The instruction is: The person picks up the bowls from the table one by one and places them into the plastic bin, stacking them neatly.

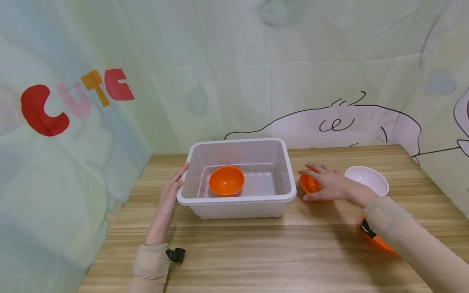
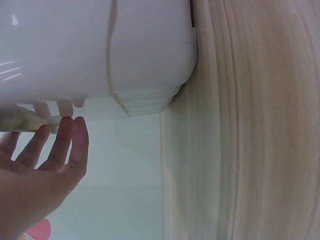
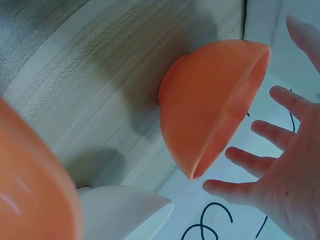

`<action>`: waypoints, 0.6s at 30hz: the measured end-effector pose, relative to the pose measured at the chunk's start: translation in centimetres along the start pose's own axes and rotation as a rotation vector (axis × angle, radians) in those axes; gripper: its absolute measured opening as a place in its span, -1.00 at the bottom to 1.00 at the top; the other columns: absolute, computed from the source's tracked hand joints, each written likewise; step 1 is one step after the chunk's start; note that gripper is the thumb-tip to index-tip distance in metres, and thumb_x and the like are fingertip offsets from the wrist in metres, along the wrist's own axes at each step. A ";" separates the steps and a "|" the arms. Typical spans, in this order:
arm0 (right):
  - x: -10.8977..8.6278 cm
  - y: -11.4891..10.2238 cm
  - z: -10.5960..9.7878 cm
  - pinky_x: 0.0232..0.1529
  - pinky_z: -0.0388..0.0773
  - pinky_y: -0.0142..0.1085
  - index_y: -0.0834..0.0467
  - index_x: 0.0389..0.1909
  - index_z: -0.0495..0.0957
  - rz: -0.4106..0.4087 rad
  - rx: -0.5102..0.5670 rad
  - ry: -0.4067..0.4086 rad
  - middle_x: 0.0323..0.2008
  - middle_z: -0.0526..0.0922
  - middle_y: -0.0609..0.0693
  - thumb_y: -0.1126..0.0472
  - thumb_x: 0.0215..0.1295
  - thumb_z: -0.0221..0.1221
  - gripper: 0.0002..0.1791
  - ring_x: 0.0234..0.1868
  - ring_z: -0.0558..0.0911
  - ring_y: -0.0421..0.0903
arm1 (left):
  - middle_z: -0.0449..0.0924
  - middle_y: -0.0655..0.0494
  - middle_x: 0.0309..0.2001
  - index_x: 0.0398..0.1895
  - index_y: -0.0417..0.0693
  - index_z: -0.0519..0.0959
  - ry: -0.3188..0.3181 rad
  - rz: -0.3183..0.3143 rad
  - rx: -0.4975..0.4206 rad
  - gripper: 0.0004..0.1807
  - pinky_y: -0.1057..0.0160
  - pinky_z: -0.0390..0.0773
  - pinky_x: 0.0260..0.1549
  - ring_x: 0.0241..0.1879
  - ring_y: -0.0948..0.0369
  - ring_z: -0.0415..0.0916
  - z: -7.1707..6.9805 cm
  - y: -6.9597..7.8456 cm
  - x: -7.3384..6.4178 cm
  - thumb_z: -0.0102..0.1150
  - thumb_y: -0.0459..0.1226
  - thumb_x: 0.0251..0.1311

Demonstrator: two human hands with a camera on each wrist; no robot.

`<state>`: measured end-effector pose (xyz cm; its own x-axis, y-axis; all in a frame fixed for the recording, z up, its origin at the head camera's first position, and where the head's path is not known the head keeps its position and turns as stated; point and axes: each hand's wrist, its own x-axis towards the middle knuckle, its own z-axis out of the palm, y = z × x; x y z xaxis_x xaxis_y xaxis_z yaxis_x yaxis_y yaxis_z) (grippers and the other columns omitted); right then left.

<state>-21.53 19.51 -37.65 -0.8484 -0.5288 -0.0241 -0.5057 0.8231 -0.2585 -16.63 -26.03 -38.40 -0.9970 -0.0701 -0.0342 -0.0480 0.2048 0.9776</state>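
A white plastic tub (image 1: 238,207) stands on the table with an orange bowl (image 1: 226,181) inside it. My left hand (image 1: 169,196) rests at the tub's left rim, and in the left wrist view its straight fingers (image 2: 64,142) touch the tub's side. Spread over a second orange bowl (image 1: 309,184), right of the tub, is my right hand (image 1: 329,183). The right wrist view shows that orange bowl (image 3: 210,105) upright, its rim apart from the spread fingers (image 3: 250,160).
A white bowl (image 1: 367,179) sits at the right, behind my right wrist. Nearer, another orange piece of tableware (image 1: 382,243) is partly covered by my right sleeve. The wooden table (image 1: 234,256) meets a printed cloth (image 1: 205,81) at its back and left.
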 end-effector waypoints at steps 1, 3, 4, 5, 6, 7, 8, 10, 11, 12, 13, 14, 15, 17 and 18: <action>0.0 0.0 0.0 0.14 0.17 0.44 0.03 0.35 0.31 0.005 0.002 -0.009 0.39 0.23 0.26 -0.25 0.04 0.29 -0.14 0.33 0.23 0.42 | 0.09 0.37 0.49 0.42 0.39 0.24 0.000 0.000 0.003 -0.47 0.19 0.20 0.21 0.44 0.26 0.07 0.0 0.0 0.0 -0.29 -0.18 0.40; 0.1 0.0 -0.1 0.12 0.20 0.44 0.04 0.35 0.31 0.008 0.007 -0.021 0.39 0.22 0.27 -0.25 0.03 0.29 -0.12 0.32 0.23 0.44 | 0.09 0.37 0.49 0.42 0.39 0.24 0.001 -0.001 0.009 -0.47 0.22 0.22 0.18 0.43 0.25 0.09 0.0 0.0 0.0 -0.29 -0.18 0.40; 0.1 0.0 -0.2 0.11 0.22 0.43 0.04 0.35 0.31 0.008 0.009 -0.026 0.39 0.22 0.28 -0.25 0.03 0.29 -0.12 0.32 0.23 0.44 | 0.09 0.36 0.49 0.42 0.39 0.24 0.000 -0.001 0.011 -0.47 0.23 0.23 0.16 0.42 0.24 0.10 0.0 0.0 0.0 -0.29 -0.18 0.40; 0.2 0.0 -0.2 0.10 0.24 0.43 0.04 0.35 0.31 0.007 0.010 -0.030 0.38 0.22 0.28 -0.24 0.02 0.30 -0.12 0.31 0.23 0.45 | 0.09 0.36 0.49 0.42 0.40 0.24 0.000 -0.003 0.014 -0.47 0.24 0.24 0.14 0.42 0.24 0.11 0.0 0.0 0.0 -0.29 -0.17 0.40; 0.2 0.1 -0.3 0.09 0.26 0.42 0.05 0.36 0.30 0.006 0.012 -0.033 0.38 0.22 0.29 -0.23 0.02 0.30 -0.12 0.31 0.23 0.46 | 0.09 0.36 0.49 0.42 0.40 0.24 -0.002 0.000 0.015 -0.47 0.26 0.25 0.14 0.42 0.24 0.11 0.0 0.0 0.0 -0.29 -0.17 0.40; 0.3 0.1 -0.3 0.08 0.27 0.42 0.05 0.36 0.30 0.004 0.014 -0.035 0.38 0.22 0.30 -0.22 0.02 0.31 -0.12 0.30 0.23 0.46 | 0.09 0.37 0.49 0.42 0.40 0.24 -0.002 0.000 0.016 -0.47 0.26 0.25 0.12 0.41 0.24 0.11 -0.1 0.0 0.0 -0.29 -0.17 0.40; 0.3 0.1 -0.3 0.08 0.29 0.41 0.06 0.36 0.30 0.001 0.018 -0.037 0.38 0.22 0.31 -0.21 0.03 0.31 -0.12 0.30 0.24 0.47 | 0.09 0.37 0.49 0.41 0.41 0.24 -0.001 0.001 0.018 -0.47 0.27 0.26 0.11 0.41 0.24 0.12 -0.1 0.0 0.0 -0.29 -0.17 0.40; 0.5 0.1 -0.4 0.07 0.31 0.40 0.07 0.36 0.30 -0.003 0.025 -0.040 0.37 0.22 0.32 -0.19 0.02 0.32 -0.12 0.29 0.24 0.48 | 0.09 0.37 0.49 0.41 0.41 0.24 -0.003 0.006 0.021 -0.47 0.27 0.27 0.11 0.41 0.24 0.12 -0.1 0.0 0.0 -0.29 -0.16 0.40; 0.5 0.2 -0.4 0.07 0.31 0.40 0.07 0.36 0.30 -0.003 0.028 -0.043 0.37 0.22 0.33 -0.19 0.02 0.32 -0.12 0.29 0.24 0.48 | 0.09 0.38 0.49 0.41 0.41 0.24 -0.004 0.008 0.020 -0.47 0.27 0.27 0.11 0.41 0.24 0.12 -0.1 0.0 0.0 -0.28 -0.16 0.40; 0.5 0.2 -0.4 0.07 0.31 0.39 0.08 0.36 0.30 -0.004 0.031 -0.045 0.37 0.22 0.34 -0.18 0.02 0.33 -0.12 0.29 0.24 0.49 | 0.09 0.37 0.49 0.41 0.41 0.24 -0.005 0.010 0.019 -0.47 0.26 0.27 0.11 0.41 0.23 0.12 -0.1 0.0 -0.1 -0.28 -0.16 0.40; 0.5 0.2 -0.4 0.08 0.31 0.39 0.08 0.36 0.30 -0.004 0.032 -0.047 0.37 0.23 0.34 -0.19 0.02 0.33 -0.11 0.29 0.24 0.49 | 0.09 0.37 0.49 0.41 0.40 0.24 -0.006 0.012 0.017 -0.47 0.25 0.26 0.12 0.41 0.23 0.11 -0.1 0.0 -0.1 -0.28 -0.16 0.40; 0.6 0.2 -0.4 0.08 0.31 0.39 0.08 0.36 0.29 -0.004 0.031 -0.051 0.37 0.23 0.34 -0.19 0.02 0.32 -0.11 0.29 0.24 0.49 | 0.09 0.37 0.49 0.42 0.39 0.24 -0.008 0.015 0.014 -0.48 0.24 0.25 0.13 0.42 0.23 0.10 -0.1 0.0 -0.1 -0.29 -0.16 0.41; 0.6 0.3 -0.3 0.08 0.31 0.39 0.08 0.36 0.29 -0.004 0.028 -0.054 0.37 0.23 0.34 -0.19 0.02 0.32 -0.11 0.29 0.24 0.49 | 0.09 0.36 0.49 0.42 0.39 0.23 -0.010 0.018 0.011 -0.48 0.23 0.23 0.15 0.42 0.23 0.09 -0.1 0.0 -0.1 -0.29 -0.16 0.41; 0.6 0.3 -0.3 0.08 0.31 0.40 0.08 0.36 0.29 -0.001 0.024 -0.060 0.37 0.22 0.34 -0.20 0.01 0.32 -0.10 0.29 0.23 0.49 | 0.08 0.35 0.49 0.42 0.37 0.23 -0.014 0.022 0.004 -0.48 0.20 0.22 0.18 0.43 0.23 0.07 -0.1 -0.1 -0.2 -0.29 -0.16 0.41; 0.7 0.3 -0.3 0.08 0.31 0.40 0.08 0.36 0.29 0.001 0.022 -0.062 0.37 0.22 0.34 -0.20 0.01 0.32 -0.10 0.29 0.23 0.49 | 0.08 0.35 0.49 0.42 0.37 0.23 -0.015 0.025 0.003 -0.48 0.19 0.21 0.18 0.44 0.23 0.06 -0.1 -0.1 -0.2 -0.30 -0.15 0.41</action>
<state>-22.31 19.49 -37.43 -0.8370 -0.5408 -0.0841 -0.5010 0.8189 -0.2798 -16.44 -26.08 -38.44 -0.9986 -0.0505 -0.0127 -0.0230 0.2093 0.9776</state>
